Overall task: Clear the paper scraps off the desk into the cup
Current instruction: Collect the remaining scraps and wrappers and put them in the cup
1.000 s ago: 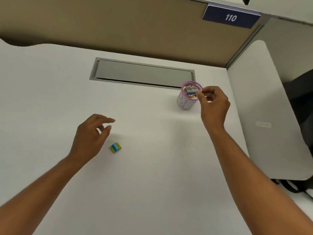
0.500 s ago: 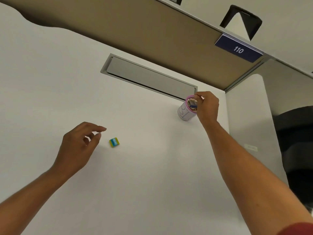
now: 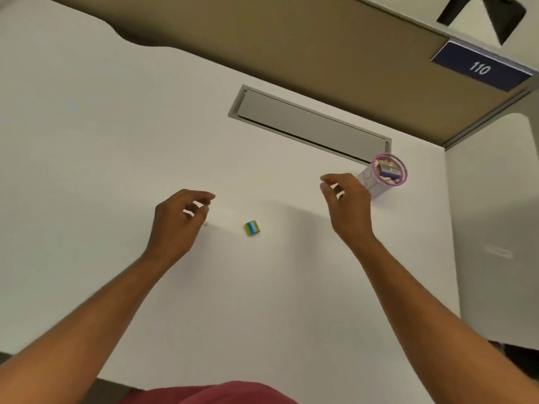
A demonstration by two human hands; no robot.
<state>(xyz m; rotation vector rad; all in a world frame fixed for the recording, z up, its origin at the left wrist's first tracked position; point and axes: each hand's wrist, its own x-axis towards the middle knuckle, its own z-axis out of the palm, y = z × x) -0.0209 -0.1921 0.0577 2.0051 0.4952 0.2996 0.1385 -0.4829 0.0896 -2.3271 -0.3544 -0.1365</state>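
Observation:
A white cup with a pink rim point(image 3: 376, 186) stands on the white desk point(image 3: 87, 141) at the right, with several paper scraps inside it. A small folded yellow and blue scrap point(image 3: 252, 228) lies on the desk between my hands. My right hand point(image 3: 347, 204) hovers just left of the cup, fingers curled and apart, holding nothing. To the left of the scrap my left hand point(image 3: 178, 225) floats above the desk, fingers loosely curled and empty.
A grey cable flap point(image 3: 309, 123) is set into the desk behind the scrap. A tan partition point(image 3: 291, 39) with a blue "110" sign point(image 3: 481, 67) runs along the back. A second white surface point(image 3: 495, 228) adjoins at the right.
My right hand has left the cup rim and moved left and toward me, now empty. The left hand stays beside the scrap. The camera view has shifted.

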